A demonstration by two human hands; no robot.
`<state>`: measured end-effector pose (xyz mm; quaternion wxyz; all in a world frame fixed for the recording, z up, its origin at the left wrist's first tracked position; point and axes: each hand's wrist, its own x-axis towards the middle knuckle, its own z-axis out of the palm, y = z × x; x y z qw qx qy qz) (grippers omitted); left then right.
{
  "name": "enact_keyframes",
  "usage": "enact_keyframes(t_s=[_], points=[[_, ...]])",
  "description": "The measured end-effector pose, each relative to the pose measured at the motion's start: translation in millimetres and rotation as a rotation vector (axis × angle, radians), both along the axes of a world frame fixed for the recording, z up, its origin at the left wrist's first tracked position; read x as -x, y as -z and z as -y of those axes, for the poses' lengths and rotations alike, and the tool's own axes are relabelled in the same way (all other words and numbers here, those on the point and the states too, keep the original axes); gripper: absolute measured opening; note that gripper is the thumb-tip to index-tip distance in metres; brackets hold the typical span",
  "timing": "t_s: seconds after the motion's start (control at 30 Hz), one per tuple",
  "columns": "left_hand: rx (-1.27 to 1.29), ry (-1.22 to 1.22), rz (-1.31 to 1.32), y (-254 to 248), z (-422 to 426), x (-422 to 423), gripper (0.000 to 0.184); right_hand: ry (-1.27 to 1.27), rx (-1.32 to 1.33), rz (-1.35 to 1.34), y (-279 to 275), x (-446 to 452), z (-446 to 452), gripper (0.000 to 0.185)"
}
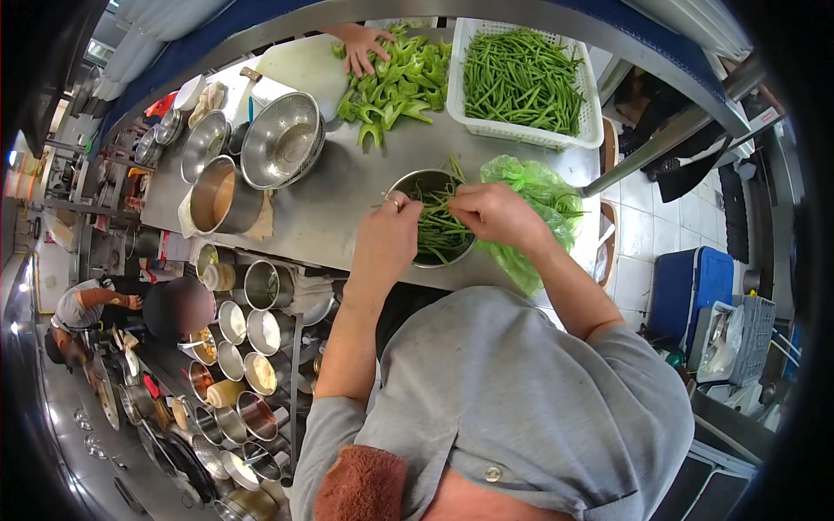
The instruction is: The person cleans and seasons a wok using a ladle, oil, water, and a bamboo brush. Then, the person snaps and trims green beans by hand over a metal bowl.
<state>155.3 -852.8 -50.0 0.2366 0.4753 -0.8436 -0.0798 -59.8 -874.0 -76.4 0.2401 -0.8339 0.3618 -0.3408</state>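
Two pinches: the left hand (391,231) and right hand (499,214) grip thin green stems (437,215), more lying in the metal pot (426,181) just beneath them. The step looks like snapping; the next move likely calls for loosening both pinches over the pot.

Grey shirt (539,373) (short-sleeved), round button (493,474), ring (398,203)

Metal tbl (365,165) w/ wht basket (592,128), cut grn veg (398,82), cutting brd (304,68), grn bag (532,191), metal pot (415,181)
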Motion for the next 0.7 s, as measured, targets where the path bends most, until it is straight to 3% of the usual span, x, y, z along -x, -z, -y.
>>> enact_keyframes(t_s=[0.23,0.37,0.43,0.47,0.53,0.7], points=[[-0.119,0.019,-0.024,3,-7,-3,0.011,-0.089,0.067,-0.158,-3,-3,-1,0.003],[-0.178,0.001,-0.109,2,-12,-2,0.011,-0.150,0.055,-0.068,0,-4,1,0.003],[-0.164,0.045,-0.341,3,-13,0,0.011,-0.155,-0.145,0.309,6,-6,4,0.005],[-0.167,0.037,-0.341,4,-14,2,0.011,-0.161,-0.151,0.310,13,-10,4,0.005],[-0.229,-0.081,-0.511,7,-17,10,0.012,0.017,-0.296,0.659,27,-26,0,0.007],[-0.214,-0.181,-0.625,20,-18,18,0.010,0.129,-0.368,0.833,26,-43,-3,0.008]])
